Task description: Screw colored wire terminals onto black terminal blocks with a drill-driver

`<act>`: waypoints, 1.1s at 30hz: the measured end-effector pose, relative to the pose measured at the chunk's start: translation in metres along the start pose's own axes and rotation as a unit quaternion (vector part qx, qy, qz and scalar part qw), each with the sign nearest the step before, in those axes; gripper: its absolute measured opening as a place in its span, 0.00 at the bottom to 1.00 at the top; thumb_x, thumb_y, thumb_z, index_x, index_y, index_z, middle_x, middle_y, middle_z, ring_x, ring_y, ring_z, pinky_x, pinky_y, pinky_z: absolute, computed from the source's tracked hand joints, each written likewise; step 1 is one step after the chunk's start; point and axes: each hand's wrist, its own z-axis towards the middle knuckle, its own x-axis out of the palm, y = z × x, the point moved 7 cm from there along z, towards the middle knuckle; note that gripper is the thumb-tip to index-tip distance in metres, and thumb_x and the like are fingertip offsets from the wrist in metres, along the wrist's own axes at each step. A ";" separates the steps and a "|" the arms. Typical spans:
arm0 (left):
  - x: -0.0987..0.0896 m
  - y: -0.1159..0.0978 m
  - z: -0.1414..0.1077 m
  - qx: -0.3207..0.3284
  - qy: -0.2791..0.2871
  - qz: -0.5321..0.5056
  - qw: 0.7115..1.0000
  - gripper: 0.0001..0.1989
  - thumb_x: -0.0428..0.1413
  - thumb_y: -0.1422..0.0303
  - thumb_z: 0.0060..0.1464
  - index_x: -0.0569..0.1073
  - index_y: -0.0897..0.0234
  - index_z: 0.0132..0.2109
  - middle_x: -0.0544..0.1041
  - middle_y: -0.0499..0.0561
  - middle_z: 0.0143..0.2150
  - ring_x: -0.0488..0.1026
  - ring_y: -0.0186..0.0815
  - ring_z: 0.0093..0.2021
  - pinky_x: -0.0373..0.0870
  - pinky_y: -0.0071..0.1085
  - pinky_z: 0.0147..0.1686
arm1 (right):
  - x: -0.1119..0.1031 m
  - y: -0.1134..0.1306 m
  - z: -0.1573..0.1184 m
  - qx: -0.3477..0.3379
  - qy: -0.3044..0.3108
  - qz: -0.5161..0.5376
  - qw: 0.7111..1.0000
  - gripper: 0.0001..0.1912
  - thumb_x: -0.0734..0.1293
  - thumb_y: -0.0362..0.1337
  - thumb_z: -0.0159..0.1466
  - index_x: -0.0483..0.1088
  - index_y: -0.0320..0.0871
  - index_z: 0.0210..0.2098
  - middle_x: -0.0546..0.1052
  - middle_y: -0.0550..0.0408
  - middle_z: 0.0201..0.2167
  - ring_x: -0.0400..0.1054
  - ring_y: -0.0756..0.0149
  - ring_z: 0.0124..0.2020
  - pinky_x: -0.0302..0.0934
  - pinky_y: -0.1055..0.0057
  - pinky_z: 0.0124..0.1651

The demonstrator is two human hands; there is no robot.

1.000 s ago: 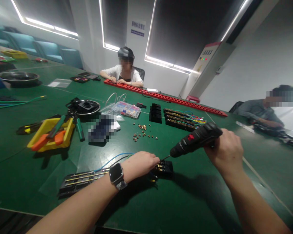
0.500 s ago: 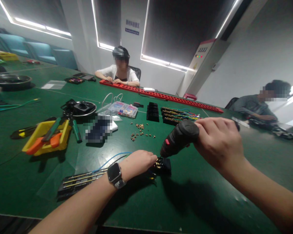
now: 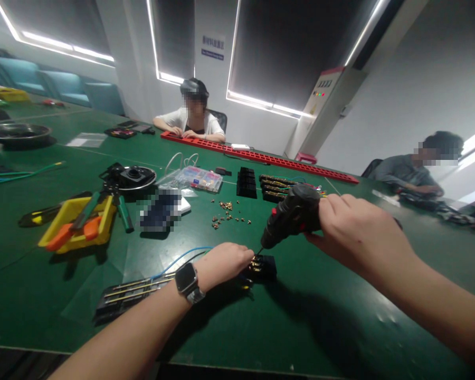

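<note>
My right hand [image 3: 360, 227] is wrapped round a black cordless drill [image 3: 288, 216] with red details. The drill tilts down to the left, and its thin bit reaches the brass contacts of a black plastic strip housing [image 3: 267, 268]. Beside the bit, the fingertips of my left hand [image 3: 227, 264] are closed at those contacts; what they pinch is hidden. The housing runs leftward under my left wrist, where long brass bars [image 3: 132, 289] show in it. A blue wire [image 3: 186, 256] curves behind my left hand.
Loose brass screws [image 3: 225, 211] lie beyond my hands. Farther back are a clear parts box [image 3: 201, 179], black housings [image 3: 246, 182] and wired strips [image 3: 275, 187]. Wire strippers [image 3: 124, 214] rest against a yellow bin [image 3: 106, 227] at left. Two people sit across the green table [image 3: 320, 332].
The drill has turned more upright, showing its bit at the contacts. My right hand has shifted slightly right and down; my left hand stays in place.
</note>
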 end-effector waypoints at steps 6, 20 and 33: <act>0.001 0.000 0.001 -0.003 0.005 -0.003 1.000 0.07 0.54 0.71 0.71 0.74 0.64 0.41 0.80 0.50 0.36 0.80 0.37 0.34 0.67 0.31 0.31 | -0.004 0.001 -0.001 0.015 -0.005 0.002 1.000 0.08 0.69 0.39 0.62 0.69 0.41 0.35 0.73 0.45 0.30 0.68 0.50 0.31 0.49 0.61 0.33; 0.002 0.001 0.002 -0.011 0.021 -0.005 1.000 0.07 0.53 0.70 0.72 0.74 0.65 0.42 0.80 0.52 0.37 0.79 0.38 0.35 0.71 0.31 0.34 | 0.000 0.001 -0.001 0.030 -0.002 0.002 1.000 0.08 0.70 0.39 0.62 0.68 0.41 0.36 0.73 0.46 0.30 0.69 0.50 0.32 0.50 0.61 0.34; 0.003 0.001 0.002 -0.014 0.023 -0.009 1.000 0.07 0.53 0.70 0.72 0.73 0.64 0.42 0.79 0.52 0.36 0.78 0.37 0.34 0.71 0.31 0.34 | -0.006 0.007 -0.004 0.027 -0.003 0.001 1.000 0.08 0.69 0.39 0.63 0.67 0.43 0.36 0.73 0.46 0.31 0.67 0.50 0.33 0.50 0.60 0.35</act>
